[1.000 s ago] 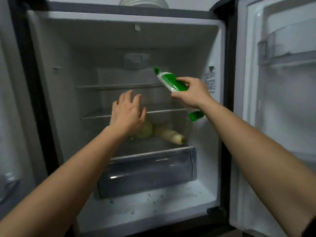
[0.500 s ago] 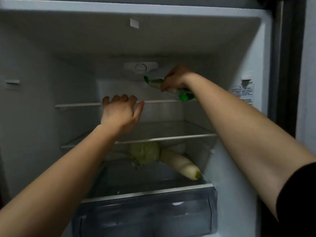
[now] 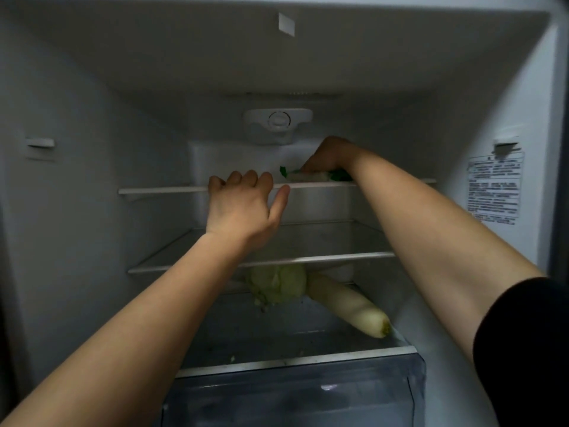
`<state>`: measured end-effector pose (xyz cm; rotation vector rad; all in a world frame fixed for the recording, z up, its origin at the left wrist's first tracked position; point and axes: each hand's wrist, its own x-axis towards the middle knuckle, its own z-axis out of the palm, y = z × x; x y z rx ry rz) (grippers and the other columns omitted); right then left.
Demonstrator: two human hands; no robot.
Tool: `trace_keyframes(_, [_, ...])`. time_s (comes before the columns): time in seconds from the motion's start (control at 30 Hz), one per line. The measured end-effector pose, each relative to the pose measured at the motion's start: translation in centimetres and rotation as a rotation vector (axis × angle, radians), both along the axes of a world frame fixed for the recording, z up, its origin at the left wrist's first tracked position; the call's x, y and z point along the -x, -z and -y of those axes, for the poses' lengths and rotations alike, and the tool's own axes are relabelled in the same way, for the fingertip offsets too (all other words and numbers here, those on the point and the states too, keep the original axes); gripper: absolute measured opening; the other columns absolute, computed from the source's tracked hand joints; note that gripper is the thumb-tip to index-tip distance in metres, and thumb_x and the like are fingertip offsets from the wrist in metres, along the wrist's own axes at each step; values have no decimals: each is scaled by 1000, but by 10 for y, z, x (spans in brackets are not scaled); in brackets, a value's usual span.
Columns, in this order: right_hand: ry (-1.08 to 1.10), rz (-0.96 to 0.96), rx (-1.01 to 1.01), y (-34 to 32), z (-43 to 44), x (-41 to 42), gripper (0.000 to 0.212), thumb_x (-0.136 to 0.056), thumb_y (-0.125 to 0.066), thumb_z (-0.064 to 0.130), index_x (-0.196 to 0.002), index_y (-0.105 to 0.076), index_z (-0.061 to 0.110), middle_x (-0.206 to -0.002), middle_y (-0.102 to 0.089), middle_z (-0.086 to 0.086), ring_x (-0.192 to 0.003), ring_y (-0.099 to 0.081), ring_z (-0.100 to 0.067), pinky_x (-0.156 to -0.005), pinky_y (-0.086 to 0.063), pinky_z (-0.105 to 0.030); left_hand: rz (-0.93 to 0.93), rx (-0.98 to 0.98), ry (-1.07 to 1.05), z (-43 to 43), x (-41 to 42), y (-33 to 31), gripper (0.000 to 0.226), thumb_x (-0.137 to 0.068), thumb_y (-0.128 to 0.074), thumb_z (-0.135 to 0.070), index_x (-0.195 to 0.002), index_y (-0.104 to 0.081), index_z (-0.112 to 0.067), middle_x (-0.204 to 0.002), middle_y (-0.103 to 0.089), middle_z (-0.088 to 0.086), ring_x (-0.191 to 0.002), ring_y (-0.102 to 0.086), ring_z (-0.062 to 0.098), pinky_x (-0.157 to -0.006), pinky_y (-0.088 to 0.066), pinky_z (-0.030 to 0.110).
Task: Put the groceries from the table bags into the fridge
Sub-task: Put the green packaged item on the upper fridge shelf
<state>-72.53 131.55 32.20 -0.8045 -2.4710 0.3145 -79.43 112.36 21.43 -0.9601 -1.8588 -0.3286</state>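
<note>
The fridge stands open before me. My right hand (image 3: 331, 155) reaches deep onto the top shelf (image 3: 160, 190) and is closed on a green-and-white packet (image 3: 308, 175), which lies flat on the shelf at the back right. My left hand (image 3: 243, 208) is spread open, its fingertips resting on the top shelf's front edge, holding nothing. On the lowest glass shelf lie a pale green cabbage (image 3: 278, 283) and a long white radish (image 3: 348, 305) to its right, touching it.
The middle glass shelf (image 3: 323, 258) holds nothing. A clear crisper drawer (image 3: 292, 396) sits at the bottom. A thermostat dial (image 3: 278, 120) is on the back wall; a label (image 3: 494, 189) is stuck on the right wall.
My right hand has carried the packet from in front of the fridge onto the top shelf and lowered it flat. My left hand rose to the shelf edge. The view moved closer.
</note>
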Motion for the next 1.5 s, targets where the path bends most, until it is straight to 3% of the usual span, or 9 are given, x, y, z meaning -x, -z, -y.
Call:
trace_keyframes(0.1, [-24,-53,-41,2,3,-9,79,-83,-67,63,-141,-52,11,-142,-54,-10,-120,-56,-27,-84,-44,-27,-6,-4,-5,1,0,0,53,-98,-23,-55,-108,-61,-19,-100,-67,6,-94,-60,31,-85,-37,45])
trace_keyframes(0.2, [7,-126,-144,11,18,-28,73,-90,-49,68,-143,-53,17,-149,-49,-8,-131,-50,-31,-104,-43,-36,20,34,-10,4,-2,-1,57,-97,-20,-57,-126,-55,-23,-119,-64,7,-108,-57,30,-92,-36,47])
trace_keyframes(0.33, [37,-402,-341,45,49,-66,55,-97,-45,55,-140,-54,22,-142,-55,-13,-127,-52,-36,-104,-44,-44,70,11,-71,16,-12,9,65,-98,-21,-61,-150,-30,-24,-159,-28,10,-144,-28,32,-113,-18,60])
trace_keyframes(0.43, [15,-652,-481,83,67,-90,51,-94,-49,48,-136,-56,19,-135,-57,-16,-123,-52,-38,-99,-44,-44,54,-168,-3,33,-30,31,63,-99,-28,-56,-148,-38,-18,-159,-28,14,-145,-26,34,-114,-21,61])
trace_keyframes(0.57, [-27,-878,-553,145,82,-102,52,-93,-52,41,-139,-54,16,-146,-47,-18,-137,-42,-36,-112,-35,-46,65,-259,56,57,-59,75,61,-98,-32,-52,-144,-46,-14,-157,-34,17,-143,-32,35,-114,-25,58])
trace_keyframes(0.87, [-162,-653,-502,296,136,-83,66,-91,-55,41,-151,-40,17,-159,-28,-22,-147,-27,-39,-120,-21,-53,122,-68,-181,144,-100,180,59,-97,-39,-49,-143,-48,-13,-156,-36,17,-142,-34,35,-110,-30,60])
trace_keyframes(1.2, [-297,-739,-429,274,289,-128,71,-95,-50,44,-157,-27,15,-162,-21,-22,-149,-22,-37,-121,-18,-53,-14,-158,-178,304,-190,160,55,-99,-45,-43,-142,-51,-11,-154,-39,19,-141,-37,36,-109,-31,59])
trace_keyframes(1.4, [-398,-834,-319,303,454,-165,67,-98,-47,43,-156,-28,14,-161,-20,-24,-149,-23,-38,-120,-20,-53,-115,-121,-228,479,-279,187,52,-100,-40,-44,-139,-56,-12,-151,-42,20,-140,-40,36,-109,-32,57])
trace_keyframes(1.5, [-445,-895,-184,313,549,-179,65,-99,-46,42,-155,-30,14,-161,-22,-24,-148,-23,-36,-119,-21,-52,-58,-91,-402,591,-305,207,52,-100,-40,-43,-141,-54,-13,-152,-41,18,-140,-39,35,-109,-31,57])
